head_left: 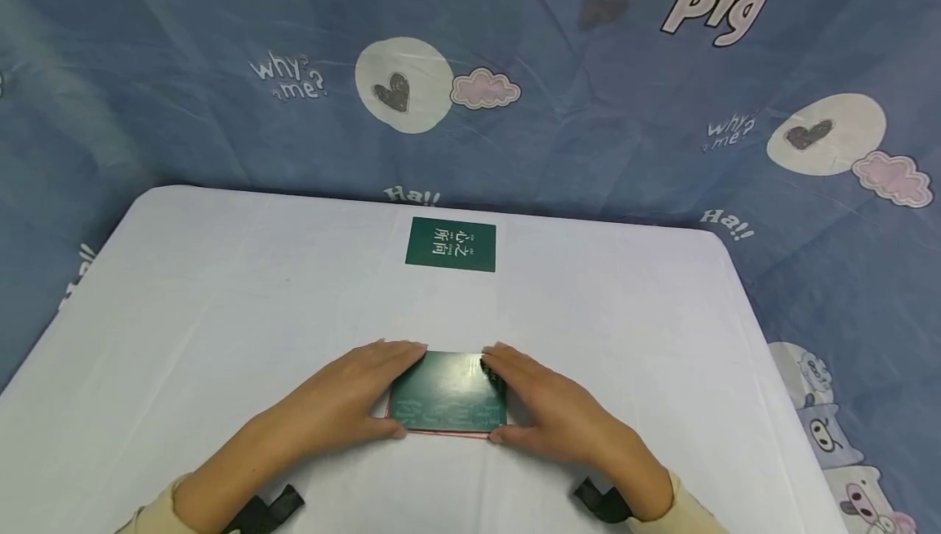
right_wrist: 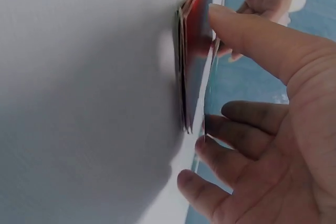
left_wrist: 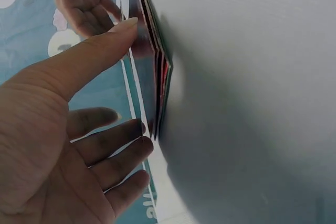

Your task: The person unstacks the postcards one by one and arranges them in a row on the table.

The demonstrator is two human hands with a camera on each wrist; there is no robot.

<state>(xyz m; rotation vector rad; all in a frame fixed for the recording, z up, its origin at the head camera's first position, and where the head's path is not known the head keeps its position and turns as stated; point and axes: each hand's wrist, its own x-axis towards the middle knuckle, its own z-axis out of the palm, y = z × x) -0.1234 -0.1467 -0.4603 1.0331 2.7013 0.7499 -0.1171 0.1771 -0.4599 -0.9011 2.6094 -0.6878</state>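
Both hands hold a glossy dark green card (head_left: pixel 448 391) by its two short ends, close over the white table. My left hand (head_left: pixel 353 399) has its thumb at the near corner and its fingertips at the far one. The right hand (head_left: pixel 547 407) mirrors this grip on the other end. Red edges peek out beneath the green card in the head view. Below it, a small stack of cards (left_wrist: pixel 157 72) with layered, slightly fanned edges shows in the left wrist view. The same stack (right_wrist: pixel 185 72) appears in the right wrist view, with a reddish top face.
Farther back lies another green card (head_left: pixel 451 244) with white characters, near the far edge of the white table (head_left: pixel 257 289). A blue patterned cloth (head_left: pixel 559 142) hangs behind the table and continues along its sides. Black straps (head_left: pixel 268 509) show at the wrists.
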